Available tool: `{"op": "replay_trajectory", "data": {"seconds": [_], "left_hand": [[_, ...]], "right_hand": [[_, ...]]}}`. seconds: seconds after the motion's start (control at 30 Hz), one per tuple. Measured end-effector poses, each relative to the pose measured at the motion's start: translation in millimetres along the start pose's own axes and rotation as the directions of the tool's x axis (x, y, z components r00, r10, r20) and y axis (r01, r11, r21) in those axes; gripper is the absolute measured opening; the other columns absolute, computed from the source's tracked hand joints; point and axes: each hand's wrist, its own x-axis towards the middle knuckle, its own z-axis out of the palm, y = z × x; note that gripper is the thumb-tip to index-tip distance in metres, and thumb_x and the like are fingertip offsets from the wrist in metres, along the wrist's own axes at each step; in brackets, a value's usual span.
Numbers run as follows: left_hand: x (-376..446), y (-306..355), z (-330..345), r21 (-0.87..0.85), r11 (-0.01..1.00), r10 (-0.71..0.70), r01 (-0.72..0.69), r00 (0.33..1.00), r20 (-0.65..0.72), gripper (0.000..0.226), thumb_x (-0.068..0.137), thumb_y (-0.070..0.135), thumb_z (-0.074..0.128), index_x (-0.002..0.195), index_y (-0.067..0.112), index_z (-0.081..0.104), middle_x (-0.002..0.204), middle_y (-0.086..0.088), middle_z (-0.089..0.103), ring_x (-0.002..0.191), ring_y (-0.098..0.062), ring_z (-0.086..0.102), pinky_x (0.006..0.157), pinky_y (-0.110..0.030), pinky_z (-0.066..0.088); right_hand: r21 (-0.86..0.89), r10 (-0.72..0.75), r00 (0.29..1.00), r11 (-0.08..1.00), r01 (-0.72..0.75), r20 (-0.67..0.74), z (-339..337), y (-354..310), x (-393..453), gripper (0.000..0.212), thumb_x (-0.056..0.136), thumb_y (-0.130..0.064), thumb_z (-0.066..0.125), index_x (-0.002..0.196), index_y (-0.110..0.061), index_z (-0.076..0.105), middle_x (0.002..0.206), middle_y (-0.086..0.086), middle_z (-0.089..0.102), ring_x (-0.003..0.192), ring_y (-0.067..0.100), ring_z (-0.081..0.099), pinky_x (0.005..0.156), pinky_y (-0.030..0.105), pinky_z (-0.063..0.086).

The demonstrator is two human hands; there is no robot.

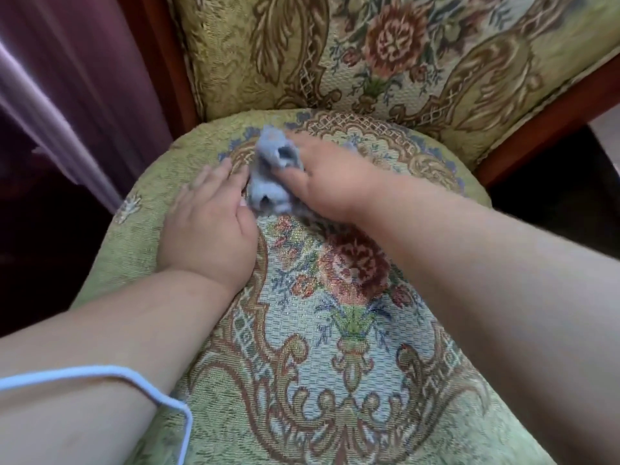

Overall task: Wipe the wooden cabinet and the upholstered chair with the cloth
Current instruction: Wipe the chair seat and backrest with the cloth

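The upholstered chair fills the view, its green floral seat (335, 347) in front of me and its backrest (385, 52) beyond. A crumpled grey-blue cloth (268, 176) lies on the rear part of the seat. My right hand (328, 179) presses down on the cloth's right side, fingers over it and gripping it. My left hand (208, 226) rests flat on the seat just left of the cloth, fingers together and touching its edge. The wooden cabinet is not in view.
The chair's red-brown wooden frame (550, 112) runs along the backrest at the right and the left. A purple curtain (67, 95) hangs at the left. A thin white cord (100, 372) crosses my left forearm. Dark floor shows at the far right.
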Motion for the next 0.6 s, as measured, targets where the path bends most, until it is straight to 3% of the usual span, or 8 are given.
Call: {"op": "replay_trajectory", "data": {"seconds": [0.13,0.27,0.33,0.4,0.5,0.6], "left_hand": [[0.9,-6.5,-3.5,-0.018,1.0,0.011,-0.01,0.999,0.046,0.061,0.085,0.026,0.027,0.142,0.018,0.044,0.153,-0.007,0.038,0.143,-0.025,0.03,0.115,-0.042,0.02],[-1.1,-1.1,-3.5,0.005,1.0,0.0,0.0,1.0,0.018,0.058,0.086,0.026,0.029,0.142,0.02,0.045,0.152,-0.006,0.04,0.142,-0.023,0.031,0.116,-0.04,0.02],[-2.9,1.0,-3.0,-0.015,1.0,-0.009,0.009,1.0,0.023,0.057,0.088,0.026,0.028,0.142,0.02,0.045,0.153,-0.005,0.039,0.142,-0.023,0.03,0.118,-0.041,0.02],[-3.4,3.1,-2.8,-0.033,0.999,-0.015,0.016,0.999,0.031,0.055,0.09,0.026,0.028,0.142,0.021,0.044,0.153,-0.005,0.038,0.143,-0.022,0.029,0.119,-0.042,0.018],[-3.4,5.9,-3.0,-0.028,0.999,-0.018,0.019,0.999,0.037,0.055,0.092,0.028,0.026,0.144,0.023,0.042,0.154,-0.002,0.036,0.143,-0.02,0.027,0.119,-0.04,0.017],[-1.9,3.9,-3.4,-0.022,1.0,-0.009,0.01,0.999,0.039,0.053,0.093,0.026,0.028,0.144,0.023,0.041,0.155,-0.002,0.036,0.144,-0.02,0.026,0.119,-0.039,0.016]], "right_hand": [[-0.089,-0.115,0.988,0.988,0.125,0.106,22.8,-40.3,-93.5,0.059,0.096,-0.043,0.041,0.152,-0.025,0.03,0.162,0.004,0.02,0.149,0.024,0.012,0.12,0.046,0.01],[-0.209,-0.117,0.982,0.967,0.147,0.147,47.8,-54.7,-183.6,0.082,0.075,-0.059,0.053,0.147,-0.025,0.037,0.156,0.005,0.034,0.143,0.028,0.03,0.113,0.052,0.027],[-0.249,-0.081,0.985,0.961,0.118,0.153,49.9,-46.4,-197.6,0.089,0.072,-0.062,0.057,0.149,-0.025,0.033,0.156,0.005,0.033,0.143,0.028,0.031,0.109,0.056,0.032],[-0.234,0.002,0.998,0.972,0.011,0.055,42.8,-28.8,-190.2,0.08,0.079,-0.059,0.045,0.151,-0.028,0.029,0.156,0.004,0.03,0.143,0.027,0.027,0.109,0.057,0.028],[-0.135,0.256,0.965,0.955,-0.262,-0.065,20.8,15.5,-152.7,0.067,0.091,-0.053,0.023,0.153,-0.031,0.009,0.161,0.001,0.012,0.148,0.024,0.008,0.118,0.049,0.014],[-0.168,0.391,0.909,0.895,-0.412,-0.145,5.2,64.7,-96.9,0.067,0.093,-0.048,0.019,0.154,-0.023,0.016,0.163,0.009,0.016,0.148,0.031,0.013,0.118,0.05,0.016]]}}
